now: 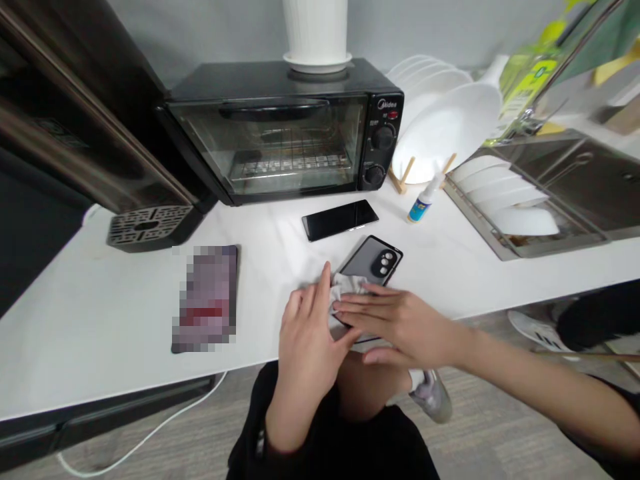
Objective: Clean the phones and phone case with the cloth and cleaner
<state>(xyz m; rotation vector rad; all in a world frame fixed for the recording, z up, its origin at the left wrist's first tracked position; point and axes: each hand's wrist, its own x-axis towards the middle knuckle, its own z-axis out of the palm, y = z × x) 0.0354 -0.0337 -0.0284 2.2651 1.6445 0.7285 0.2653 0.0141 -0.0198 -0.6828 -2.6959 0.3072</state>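
Note:
A dark phone case point(371, 261) with a camera cutout lies near the front edge of the white counter point(100, 313). A small grey cloth point(345, 288) rests on its near end. My left hand point(306, 333) lies against the cloth's left side, thumb up, fingers resting on the counter. My right hand point(395, 321) presses flat on the cloth and the case's near end, fingers stretched left. A black phone point(340, 219) lies screen up just behind the case.
A black toaster oven point(285, 133) stands at the back with a white pot point(316, 33) on top. A small spray bottle point(424, 201), white plates point(440, 127) in a rack and a sink point(575, 187) are to the right. A blurred tablet point(207, 297) lies left.

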